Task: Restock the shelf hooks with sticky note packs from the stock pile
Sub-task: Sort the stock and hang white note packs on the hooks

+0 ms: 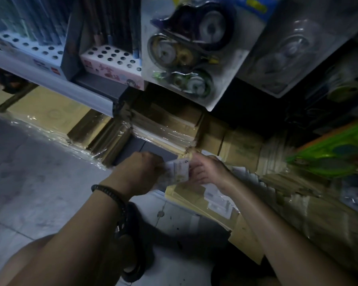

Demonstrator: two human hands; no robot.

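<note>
Both your hands, left hand [139,172] and right hand [205,170], grip a sticky note pack [179,170] below the blister cards [184,52]; lift it toward a hook next.

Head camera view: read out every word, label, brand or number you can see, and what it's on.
No text here is legible.
Pink pen box: red characters, blurred.
White pen box: small logos, too small to read.
Sticky note pack: print blurred.
Cardboard boxes: faint green print, unreadable.
</note>
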